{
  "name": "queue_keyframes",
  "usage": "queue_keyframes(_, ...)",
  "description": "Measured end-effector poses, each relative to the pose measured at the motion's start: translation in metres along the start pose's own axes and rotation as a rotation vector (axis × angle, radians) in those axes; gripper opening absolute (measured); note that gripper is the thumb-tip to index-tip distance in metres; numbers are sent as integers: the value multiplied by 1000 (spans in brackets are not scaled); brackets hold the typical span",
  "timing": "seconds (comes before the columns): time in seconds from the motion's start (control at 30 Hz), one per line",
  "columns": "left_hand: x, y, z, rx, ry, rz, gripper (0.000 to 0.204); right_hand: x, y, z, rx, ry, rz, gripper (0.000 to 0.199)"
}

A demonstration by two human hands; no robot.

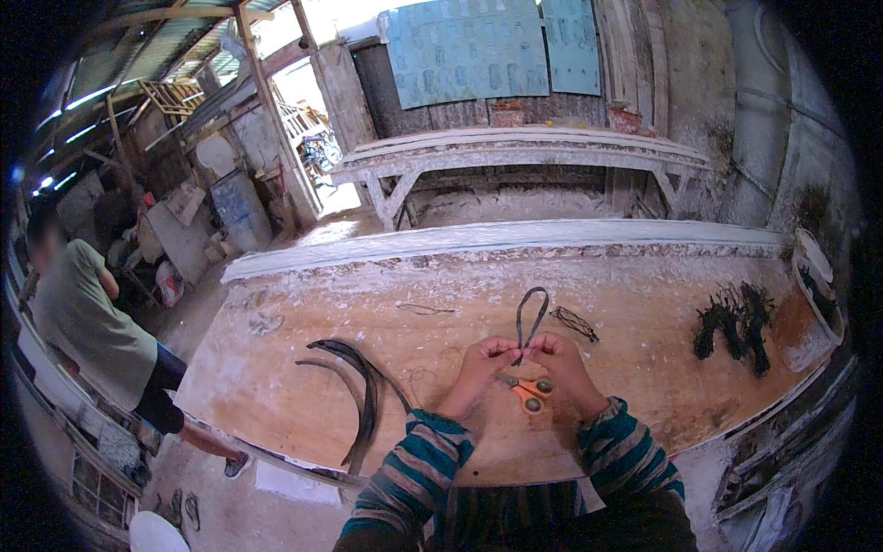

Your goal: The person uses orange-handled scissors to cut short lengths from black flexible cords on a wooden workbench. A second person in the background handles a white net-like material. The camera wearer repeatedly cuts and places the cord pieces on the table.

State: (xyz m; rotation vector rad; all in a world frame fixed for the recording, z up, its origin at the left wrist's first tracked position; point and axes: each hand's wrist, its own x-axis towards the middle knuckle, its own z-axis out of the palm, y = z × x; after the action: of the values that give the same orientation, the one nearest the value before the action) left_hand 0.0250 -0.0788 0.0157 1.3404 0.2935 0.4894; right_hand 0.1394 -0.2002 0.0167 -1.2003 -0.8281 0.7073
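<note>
A thin dark strip bent into a loop (531, 322) stands upright above the wooden worktable (303, 368), its two ends pinched together. My left hand (480, 365) and my right hand (561, 361) both grip the ends at the loop's base, fingertips nearly touching. Orange-handled scissors (531, 391) lie on the table just under my hands. My sleeves are striped teal and dark.
Several long curved dark strips (363, 391) lie at my left. A small tangle of dark wire (575, 322) lies beyond my right hand; a pile of dark scraps (736, 327) and a white bucket (814, 294) sit far right. A person (87, 317) stands at the left.
</note>
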Motion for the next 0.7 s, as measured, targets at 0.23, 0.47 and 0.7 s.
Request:
queue_keyframes(0.23,3,-6,-5,27,-33,51,11,-1,-1,3,-56,-6,-25,5)
queue_keyframes(0.47,-1,2,-2,38,-59,22,12,-2,0,1,-223,37,-54,5)
queue_keyframes(0.7,-2,2,-1,63,-52,-2,12,-4,-8,8,-303,85,-158,9)
